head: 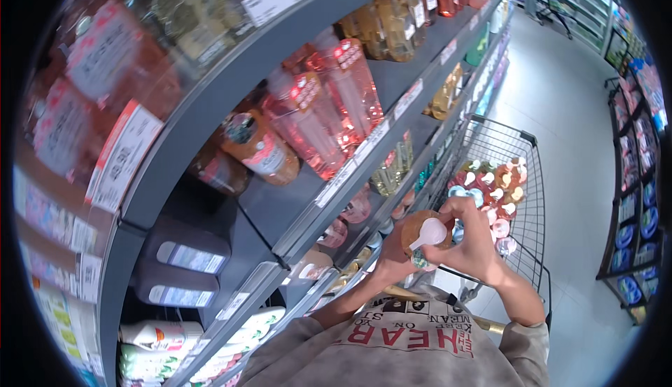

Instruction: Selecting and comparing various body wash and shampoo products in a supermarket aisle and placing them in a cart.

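An amber pump bottle (409, 229) is held upright in front of my chest, seen from above, with its pale pink pump head (432, 231) facing me. My left hand (391, 258) wraps around the bottle from the left, its fingers mostly hidden beneath it. My right hand (480, 255) grips the right side, with the thumb near the pump's spout and the index finger bent over the far edge. A patterned green tag (419, 259) shows at the bottle's near side. Just beyond my hands, several pump bottles (496, 194) in red, amber, blue and pink stand in a shopping cart.
The black wire cart (541, 177) is beside the shelving. On the left, the grey shelf (388, 79) carries pink bottles (310, 129), an amber bottle (265, 150) and dark bottles (181, 255). A tiled aisle (572, 124) runs along the right, with a display rack (630, 192) at its far side.
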Available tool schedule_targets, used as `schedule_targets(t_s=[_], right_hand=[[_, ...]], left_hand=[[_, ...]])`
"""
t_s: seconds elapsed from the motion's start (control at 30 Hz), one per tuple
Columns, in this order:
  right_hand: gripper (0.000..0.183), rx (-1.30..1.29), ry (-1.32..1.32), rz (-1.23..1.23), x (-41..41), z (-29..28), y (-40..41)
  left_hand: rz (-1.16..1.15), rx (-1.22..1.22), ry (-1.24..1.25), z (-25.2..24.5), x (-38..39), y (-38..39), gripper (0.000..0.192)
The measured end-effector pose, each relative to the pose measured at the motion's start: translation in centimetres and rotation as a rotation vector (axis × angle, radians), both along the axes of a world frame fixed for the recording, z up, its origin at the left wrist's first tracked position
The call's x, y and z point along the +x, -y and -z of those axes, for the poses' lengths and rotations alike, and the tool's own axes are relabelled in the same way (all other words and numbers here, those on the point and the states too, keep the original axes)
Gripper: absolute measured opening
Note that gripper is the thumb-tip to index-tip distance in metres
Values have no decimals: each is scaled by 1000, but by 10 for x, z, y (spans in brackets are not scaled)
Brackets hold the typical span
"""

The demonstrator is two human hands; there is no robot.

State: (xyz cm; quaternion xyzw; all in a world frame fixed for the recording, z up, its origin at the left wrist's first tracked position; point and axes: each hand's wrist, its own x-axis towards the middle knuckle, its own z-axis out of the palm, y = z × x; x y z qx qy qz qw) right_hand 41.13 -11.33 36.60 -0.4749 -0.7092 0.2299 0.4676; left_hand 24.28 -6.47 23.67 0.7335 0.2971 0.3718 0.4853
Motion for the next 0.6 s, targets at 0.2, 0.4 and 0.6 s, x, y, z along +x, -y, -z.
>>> schedule_targets(t_s=[0.2,0.4,0.6], right_hand=[[66,245,-322,-87,-9,22,4],[42,-256,-246,158,20,150,19],[46,-243,582,-63,23,153,27]], left_hand=[[-73,158,-46,12,-53,8,62],[-528,199,380,-134,-91,42,78],[-753,891,-141,-165,-170,21,103]])
